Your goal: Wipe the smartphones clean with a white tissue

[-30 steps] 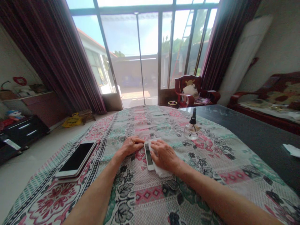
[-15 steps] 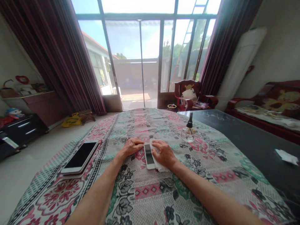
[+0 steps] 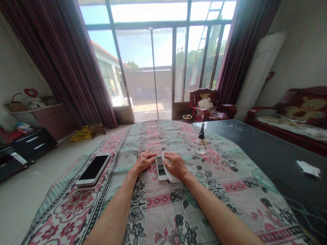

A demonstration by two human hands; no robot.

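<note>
A small white smartphone [image 3: 160, 170] lies face up on the flowered tablecloth in front of me. My left hand [image 3: 145, 161] rests to its left, fingers bent together with the tips against the phone's upper left corner. Over the phone's right side, my right hand [image 3: 175, 164] presses a folded white tissue [image 3: 173, 178], its fingers bent on it and partly covering the screen. Further left lies a larger white device with a dark screen, like a tablet [image 3: 94, 169]. Beyond my right hand stands a clear glass bottle with a black dropper-like top [image 3: 201, 144].
The patterned tablecloth [image 3: 163, 217] covers the table under my arms. To the right is a dark tabletop [image 3: 255, 146] with a crumpled white tissue [image 3: 308, 168] on it. A red wooden armchair [image 3: 203, 105] stands near the glass doors [image 3: 143, 78].
The view has tilted and shifted slightly, so everything sits a little differently in frame. My hands keep nearly the same places at the phone, the right still on the tissue.
</note>
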